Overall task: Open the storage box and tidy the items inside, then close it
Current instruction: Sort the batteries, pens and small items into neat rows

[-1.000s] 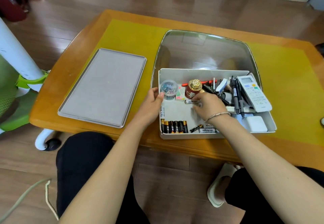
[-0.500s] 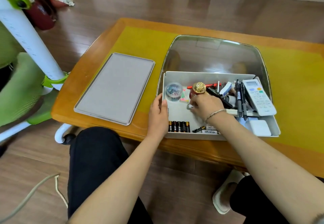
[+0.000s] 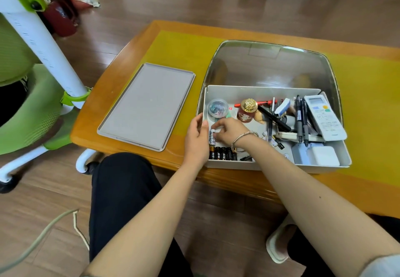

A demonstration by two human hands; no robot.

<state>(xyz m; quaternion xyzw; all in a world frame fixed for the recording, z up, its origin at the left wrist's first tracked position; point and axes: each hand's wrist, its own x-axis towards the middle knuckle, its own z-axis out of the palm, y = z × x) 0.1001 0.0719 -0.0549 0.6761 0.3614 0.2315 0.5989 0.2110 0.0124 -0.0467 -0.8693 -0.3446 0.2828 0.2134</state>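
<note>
From my feed I count 1 open storage box (image 3: 259,91) and 1 lid (image 3: 147,105), the lid well to the left of the left grip (image 3: 195,140). Just below the right grip (image 3: 227,131) I see 1 row of black batteries (image 3: 221,153), about 5, though my count is unsure. That grip pinches 1 white battery (image 3: 211,136). Further right I count 1 remote (image 3: 323,117), 1 red jar (image 3: 246,112) and 1 clear round tub (image 3: 217,108).

An off-white plastic storage box (image 3: 257,91) sits on an orange-brown wooden tabletop (image 3: 121,64) with a mustard-yellow mat (image 3: 179,47). Beside it lies a flat grey-beige rectangular lid (image 3: 147,105). Inside are black-and-gold batteries (image 3: 223,153), a red jar with a gold cap (image 3: 246,110) and a white remote control (image 3: 324,117).
</note>
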